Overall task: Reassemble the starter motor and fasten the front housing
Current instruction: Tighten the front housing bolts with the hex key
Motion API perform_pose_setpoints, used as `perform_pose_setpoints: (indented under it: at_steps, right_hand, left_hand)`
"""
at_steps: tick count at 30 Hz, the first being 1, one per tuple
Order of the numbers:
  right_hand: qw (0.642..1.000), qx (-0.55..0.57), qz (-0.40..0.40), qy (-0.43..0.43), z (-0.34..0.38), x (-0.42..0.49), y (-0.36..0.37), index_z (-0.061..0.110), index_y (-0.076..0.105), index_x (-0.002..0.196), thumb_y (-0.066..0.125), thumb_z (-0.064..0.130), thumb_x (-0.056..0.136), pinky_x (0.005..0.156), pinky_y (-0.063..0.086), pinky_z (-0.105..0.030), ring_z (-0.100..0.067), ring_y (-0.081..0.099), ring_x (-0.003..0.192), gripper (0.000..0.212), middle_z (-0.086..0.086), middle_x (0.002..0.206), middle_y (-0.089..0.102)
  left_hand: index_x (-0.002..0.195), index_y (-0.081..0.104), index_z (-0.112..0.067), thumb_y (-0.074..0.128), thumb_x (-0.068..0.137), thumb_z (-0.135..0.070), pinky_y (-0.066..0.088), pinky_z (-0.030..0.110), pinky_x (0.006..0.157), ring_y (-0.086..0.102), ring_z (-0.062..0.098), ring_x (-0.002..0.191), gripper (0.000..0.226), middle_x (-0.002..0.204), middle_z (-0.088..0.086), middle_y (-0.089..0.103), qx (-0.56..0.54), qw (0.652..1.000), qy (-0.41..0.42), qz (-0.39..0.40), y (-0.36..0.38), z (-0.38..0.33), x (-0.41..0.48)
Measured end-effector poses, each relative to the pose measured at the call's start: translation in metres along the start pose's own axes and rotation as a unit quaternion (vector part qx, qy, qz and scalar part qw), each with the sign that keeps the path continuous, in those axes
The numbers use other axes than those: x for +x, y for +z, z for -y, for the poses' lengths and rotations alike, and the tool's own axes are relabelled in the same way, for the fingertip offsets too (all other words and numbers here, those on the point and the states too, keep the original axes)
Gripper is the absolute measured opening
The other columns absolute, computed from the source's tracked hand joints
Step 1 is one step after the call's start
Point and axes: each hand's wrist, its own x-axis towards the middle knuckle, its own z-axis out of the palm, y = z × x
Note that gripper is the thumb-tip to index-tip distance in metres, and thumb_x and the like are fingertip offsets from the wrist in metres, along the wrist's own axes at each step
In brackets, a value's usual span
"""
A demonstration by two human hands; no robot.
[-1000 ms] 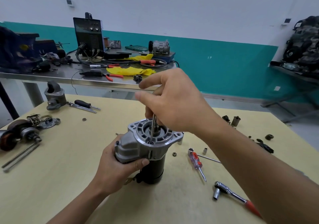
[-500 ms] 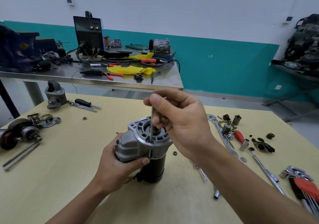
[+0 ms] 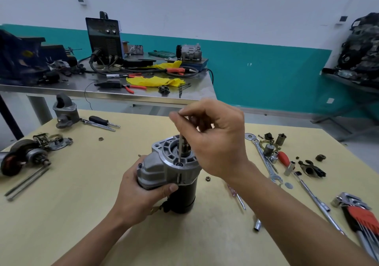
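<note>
The starter motor (image 3: 184,196) stands upright on the yellow table (image 3: 61,214), black body down, grey front housing (image 3: 162,167) on top. My left hand (image 3: 139,196) grips the housing from the left side. My right hand (image 3: 213,140) hovers above the housing and pinches the top of a thin hex key (image 3: 180,148) between thumb and fingers. The key stands vertical with its tip in a bolt head (image 3: 179,164) on the housing's front flange.
A hex key set (image 3: 361,218), ratchet extension (image 3: 313,198), combination spanner (image 3: 264,159), sockets and small parts lie to the right. A loose nut (image 3: 207,178) sits beside the motor. Another housing (image 3: 65,111), screwdriver (image 3: 98,120) and armature (image 3: 24,157) lie left. A steel bench (image 3: 123,95) stands behind.
My right hand has turned on the hex key, fingers shifting from over the housing to a pinch at the key's top. The view has tilted down and right, showing more tools.
</note>
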Motion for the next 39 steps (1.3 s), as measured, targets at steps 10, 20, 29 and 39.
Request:
perform_pose_setpoints:
  at_steps: [10,20,29,39]
  right_hand:
    - [0.957,0.198,0.119,0.174,0.003,0.011,-0.012,0.013,0.077,0.091,0.075,0.011,0.083,0.056,0.050,-0.021,-0.010,0.065,0.063,0.009,0.007,0.073,0.073]
    - [0.868,0.176,0.145,0.441,0.023,0.034,-0.004,0.009,0.068,0.092,0.049,0.012,0.099,0.039,0.042,-0.022,-0.015,0.059,0.043,0.020,-0.004,0.059,0.071]
    - [0.567,0.615,-0.039,0.547,0.027,0.021,0.002,0.004,0.061,0.077,0.046,0.017,0.103,0.056,0.059,-0.023,-0.020,0.073,0.068,0.032,-0.004,0.061,0.066]
    - [0.997,0.041,-0.071,-0.007,0.010,-0.020,0.005,-0.001,0.074,0.096,0.074,-0.001,0.083,0.059,0.059,-0.032,-0.025,0.075,0.076,0.013,-0.009,0.091,0.076]
  left_hand:
    - [0.115,0.065,-0.011,0.090,0.059,-0.026,0.057,0.021,0.080,0.073,0.017,0.101,0.063,0.111,0.003,0.076,-0.001,1.000,-0.004,0.006,0.000,-0.001,0.000]
    - [0.113,0.066,-0.012,0.090,0.058,-0.026,0.058,0.022,0.078,0.074,0.019,0.097,0.061,0.108,0.005,0.077,-0.015,1.000,-0.009,0.004,0.001,-0.001,0.000]
    - [0.113,0.069,-0.018,0.091,0.059,-0.025,0.058,0.022,0.078,0.074,0.021,0.099,0.058,0.109,0.005,0.077,-0.026,1.000,-0.008,0.005,0.001,-0.001,0.001]
    - [0.112,0.071,-0.026,0.091,0.063,-0.027,0.059,0.024,0.079,0.075,0.021,0.099,0.053,0.109,0.007,0.077,-0.012,1.000,0.001,0.007,-0.002,0.001,0.000]
